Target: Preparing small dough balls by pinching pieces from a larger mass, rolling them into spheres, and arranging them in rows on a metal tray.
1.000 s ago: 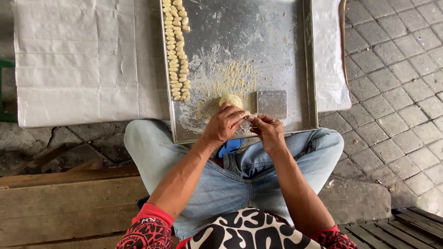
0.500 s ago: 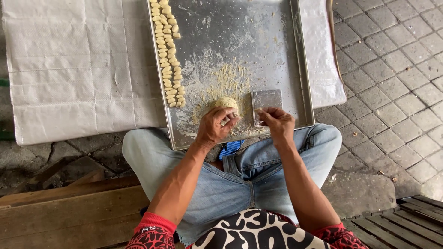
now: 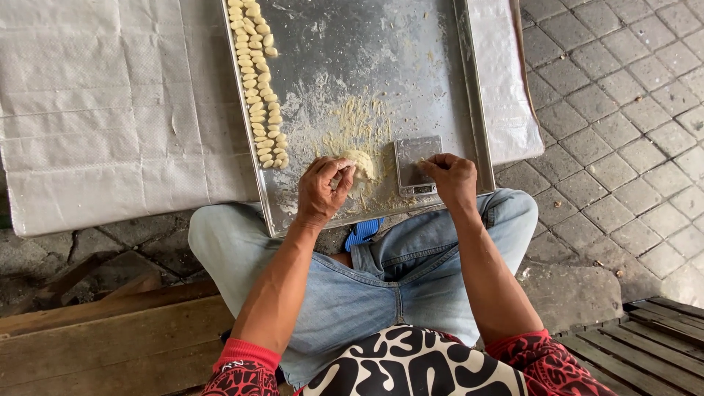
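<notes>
Metal tray rests on the person's knees. Left hand curls around a dough lump; right hand pinches a small piece over a scale.

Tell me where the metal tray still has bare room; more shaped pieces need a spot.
Free: the tray between the rows of dough pieces and its right rim, above the scale. Crowded: the near edge, with the left hand, dough lump and right hand.

An outdoor food-making spot: paving stones, metal tray of dough pieces
</notes>
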